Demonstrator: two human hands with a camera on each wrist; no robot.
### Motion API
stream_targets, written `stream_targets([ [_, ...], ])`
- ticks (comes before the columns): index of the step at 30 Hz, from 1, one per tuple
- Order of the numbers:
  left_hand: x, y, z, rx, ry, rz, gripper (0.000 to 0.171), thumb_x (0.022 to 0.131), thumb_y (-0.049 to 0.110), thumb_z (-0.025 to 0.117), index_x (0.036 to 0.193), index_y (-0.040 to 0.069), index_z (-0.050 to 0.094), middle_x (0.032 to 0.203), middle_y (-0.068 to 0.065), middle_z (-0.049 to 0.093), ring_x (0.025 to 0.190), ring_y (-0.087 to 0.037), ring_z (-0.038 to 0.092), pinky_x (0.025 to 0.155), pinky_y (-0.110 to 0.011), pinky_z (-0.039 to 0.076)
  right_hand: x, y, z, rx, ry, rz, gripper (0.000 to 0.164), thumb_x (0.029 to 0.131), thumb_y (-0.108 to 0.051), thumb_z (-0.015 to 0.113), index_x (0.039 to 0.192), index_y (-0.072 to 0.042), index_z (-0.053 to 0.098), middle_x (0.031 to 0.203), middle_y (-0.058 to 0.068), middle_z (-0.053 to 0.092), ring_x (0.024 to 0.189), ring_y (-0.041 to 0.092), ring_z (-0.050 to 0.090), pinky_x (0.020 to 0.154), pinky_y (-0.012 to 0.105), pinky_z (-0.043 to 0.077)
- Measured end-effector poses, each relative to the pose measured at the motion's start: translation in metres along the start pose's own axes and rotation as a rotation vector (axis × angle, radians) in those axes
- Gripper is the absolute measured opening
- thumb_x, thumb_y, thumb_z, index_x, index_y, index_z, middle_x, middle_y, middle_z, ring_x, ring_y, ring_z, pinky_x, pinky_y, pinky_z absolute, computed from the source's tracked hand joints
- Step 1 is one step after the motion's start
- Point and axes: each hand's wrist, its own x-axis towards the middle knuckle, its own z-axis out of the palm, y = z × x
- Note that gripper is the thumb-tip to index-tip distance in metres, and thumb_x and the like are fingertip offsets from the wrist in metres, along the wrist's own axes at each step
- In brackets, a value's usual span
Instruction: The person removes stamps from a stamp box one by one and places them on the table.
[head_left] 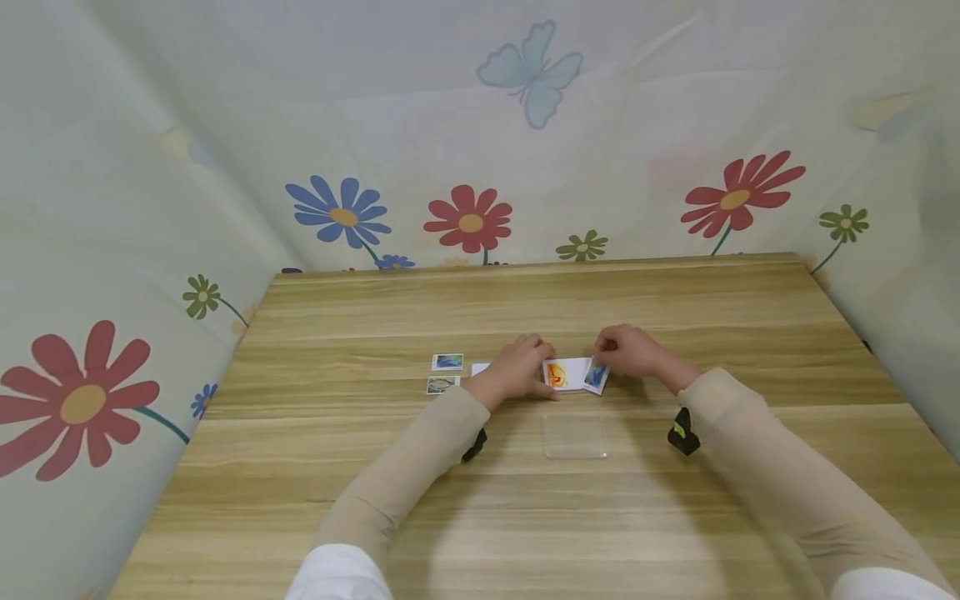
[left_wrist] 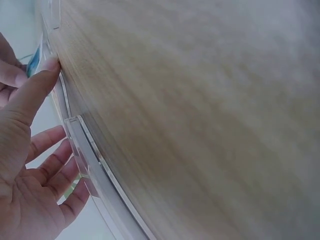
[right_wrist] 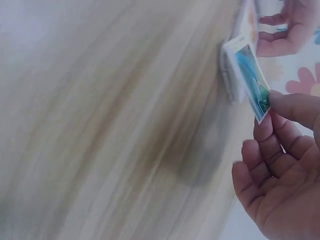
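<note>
My right hand (head_left: pixel 630 350) pinches a blue-green postage stamp (right_wrist: pixel 255 82) between thumb and fingertips. The stamp is tilted and overlaps the right end of a shallow white-lined clear case (head_left: pixel 575 377). An orange-and-yellow stamp (head_left: pixel 557 375) shows at the left of that case. My left hand (head_left: pixel 517 367) holds the case at its left end, thumb (left_wrist: pixel 42 82) along the near edge and fingers on the far side. Beneath the left wrist and palm, a second white-lined case (head_left: pixel 478 367) is partly hidden.
Two more stamps lie on the wooden table left of my left hand, a blue-green one (head_left: pixel 448 362) above a paler one (head_left: pixel 442 385). A clear plastic lid (head_left: pixel 575 437) rests nearer me, between the forearms. A flower-printed cloth (head_left: pixel 615 167) hangs behind the table.
</note>
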Motion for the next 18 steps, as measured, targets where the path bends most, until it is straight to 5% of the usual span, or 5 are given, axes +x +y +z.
stream_targets([
  [18, 0.001, 0.001, 0.000, -0.040, -0.011, -0.024, 0.065, 0.074, 0.046, 0.078, 0.124, 0.011, 0.057, 0.123, -0.006, 0.053, 0.116, -0.021, 0.046, 0.095, -0.040, 0.042, -0.013, 0.002, -0.018, 0.499, 0.017, 0.282, 0.026, 0.096, -0.010, 0.051, 0.108, 0.012, 0.056, 0.079, 0.000, 0.059, 0.071, 0.011, 0.056, 0.067, 0.027, 0.049],
])
